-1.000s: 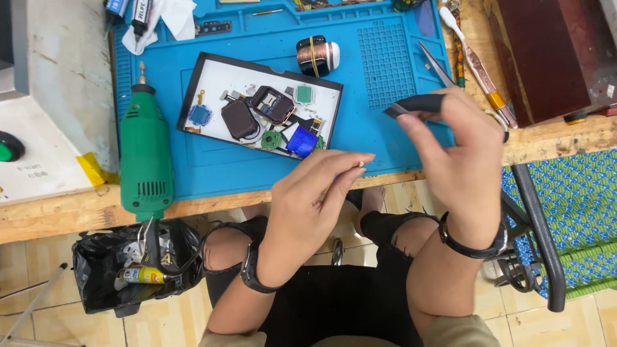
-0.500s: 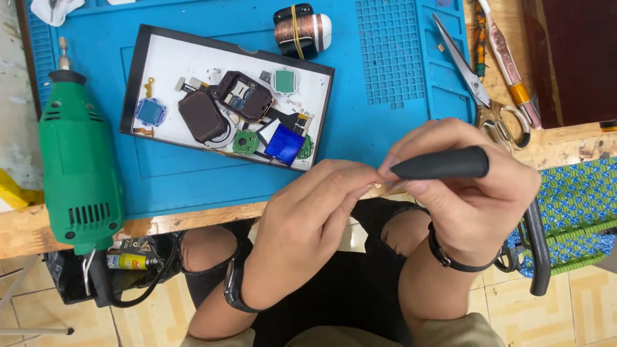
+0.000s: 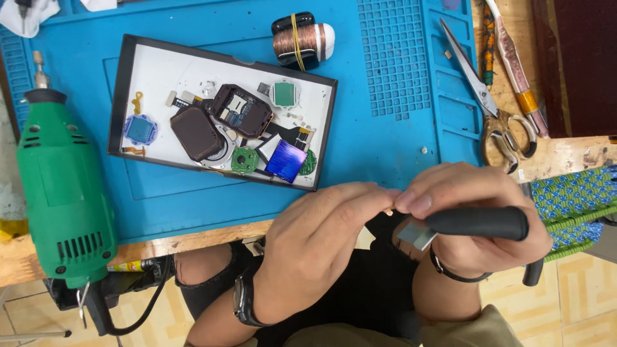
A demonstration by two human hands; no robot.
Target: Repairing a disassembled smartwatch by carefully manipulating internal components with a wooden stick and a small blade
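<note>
a head-worn camera looks down on two bare hands held together over the near edge of a wooden counter (image 3: 212, 236), above the person's lap. the right hand (image 3: 479, 222), at about four o'clock in the view, has its grip clamped around a black-handled tool (image 3: 479, 223) that lies level across the fingers, its flat grey metal end (image 3: 416, 234) jutting out at nine o'clock from the handle, under the thumb. the left hand (image 3: 318, 247), at six o'clock, has its grip pinched together, fingertips touching the right hand's fingertips. between them sits a tiny pale part (image 3: 389, 211), too small to identify, just above the tool's metal end.

on the counter lies a blue work mat (image 3: 385, 128). at eleven o'clock from the hands, a black-rimmed white tray (image 3: 160, 71) holds taken-apart smartwatch pieces: a dark square case, small circuit boards and a shiny blue square. a coil of copper wire (image 3: 297, 42) rests at twelve o'clock beyond the tray. a green rotary tool (image 3: 61, 193) lies at nine o'clock, and scissors (image 3: 488, 103) lie at two o'clock.
</note>
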